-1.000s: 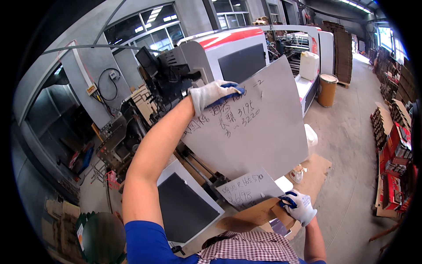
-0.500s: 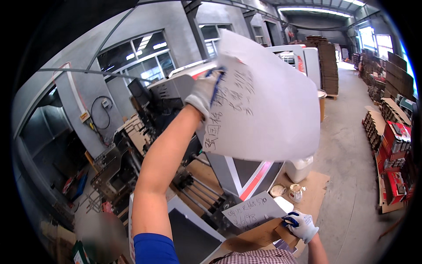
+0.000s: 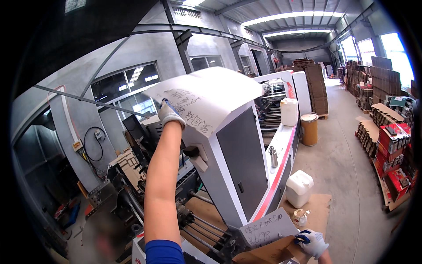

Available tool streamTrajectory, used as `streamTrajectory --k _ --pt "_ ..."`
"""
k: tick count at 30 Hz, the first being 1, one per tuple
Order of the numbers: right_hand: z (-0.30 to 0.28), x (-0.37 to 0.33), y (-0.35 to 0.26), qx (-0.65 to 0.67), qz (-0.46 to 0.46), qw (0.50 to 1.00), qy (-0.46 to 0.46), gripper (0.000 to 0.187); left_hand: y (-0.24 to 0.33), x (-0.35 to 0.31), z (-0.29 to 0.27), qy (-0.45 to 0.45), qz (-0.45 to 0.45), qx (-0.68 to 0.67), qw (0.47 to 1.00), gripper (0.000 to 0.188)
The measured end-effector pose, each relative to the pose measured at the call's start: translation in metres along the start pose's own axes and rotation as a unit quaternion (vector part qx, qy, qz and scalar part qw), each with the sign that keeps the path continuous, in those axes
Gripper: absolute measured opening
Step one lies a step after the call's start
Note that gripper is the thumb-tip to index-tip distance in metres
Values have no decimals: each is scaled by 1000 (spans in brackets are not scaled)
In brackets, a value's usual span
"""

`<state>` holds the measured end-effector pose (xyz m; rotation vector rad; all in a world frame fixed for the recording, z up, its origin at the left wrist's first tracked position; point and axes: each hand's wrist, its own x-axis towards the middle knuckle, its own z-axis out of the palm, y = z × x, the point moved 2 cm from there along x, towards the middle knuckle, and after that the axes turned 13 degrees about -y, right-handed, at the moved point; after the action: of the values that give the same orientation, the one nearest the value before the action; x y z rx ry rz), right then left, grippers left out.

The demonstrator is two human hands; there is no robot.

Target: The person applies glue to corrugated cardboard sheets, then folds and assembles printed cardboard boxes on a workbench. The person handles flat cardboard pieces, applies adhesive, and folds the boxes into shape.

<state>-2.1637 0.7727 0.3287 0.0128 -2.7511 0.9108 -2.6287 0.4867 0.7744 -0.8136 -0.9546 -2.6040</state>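
My left hand [image 3: 170, 115], in a white glove with blue fingertips, reaches far forward. It grips the near left edge of a large white paper sheet [image 3: 215, 90] with handwriting, which curves over the top of a tall machine cabinet [image 3: 241, 154]. Low on the right, my right hand [image 3: 314, 243], gloved likewise, is closed on the corner of a brown cardboard sheet [image 3: 268, 251]. Just behind that cardboard stands a smaller grey-white sheet [image 3: 269, 229] with handwriting. Whether the right fingers pinch this sheet too cannot be made out.
Rollers [image 3: 204, 233] of the machine lie below my left arm. A white jerrycan [image 3: 300, 189] and a small tub [image 3: 301, 217] stand on floor cardboard to the right. Further off are another jerrycan [image 3: 289, 112], a brown drum [image 3: 309, 130] and stacked red boxes [image 3: 393, 141].
The white sheet has moved away from me, down and left, from upright in the air to over the cabinet top. My right hand still holds the cardboard. The view has tilted up.
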Motion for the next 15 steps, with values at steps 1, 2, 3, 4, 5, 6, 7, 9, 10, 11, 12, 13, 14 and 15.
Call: streamTrajectory --k 1,2,3,4,5,6,7,9,10,11,12,13,14,15 --pt "-1 3 -2 0 1 1000 6 21 -1 3 -9 14 -4 -1 1000 42" --pt "-4 7 -5 7 -4 1000 14 24 -1 4 -19 29 -8 -2 1000 43" --pt "-8 11 -7 8 -8 1000 26 25 0 6 -29 45 -12 -1 999 44" --pt "-13 15 -9 8 -11 999 39 25 2 5 -34 64 -7 23 998 47" --pt "-19 19 -11 5 -10 999 53 26 1 -4 -32 84 -22 66 994 46" --pt "-27 22 -14 4 -8 998 54 28 -1 -13 -28 103 -37 110 988 45" --pt "-29 27 -15 -1 -11 998 64 26 6 -20 -30 125 -46 160 978 45" --pt "-34 34 -13 -12 -15 996 84 23 -5 -5 -55 106 -25 66 992 50" --pt "-38 37 -17 -10 -15 996 91 24 -4 1 -70 106 -41 165 980 52" --pt "-41 41 -20 -14 -32 994 100 25 0 11 -87 105 -56 263 958 53" --pt "-42 48 -25 -5 -46 993 108 24 0 25 -105 42 -49 74 995 58" --pt "-48 49 -27 -5 -49 992 119 24 -5 23 -106 -1 -57 44 997 60" --pt "-53 52 -28 -21 -45 990 131 23 -9 18 -109 -44 -64 14 997 61" --pt "-57 55 -30 -8 -46 989 143 23 -14 13 -112 -87 -72 -15 993 63"
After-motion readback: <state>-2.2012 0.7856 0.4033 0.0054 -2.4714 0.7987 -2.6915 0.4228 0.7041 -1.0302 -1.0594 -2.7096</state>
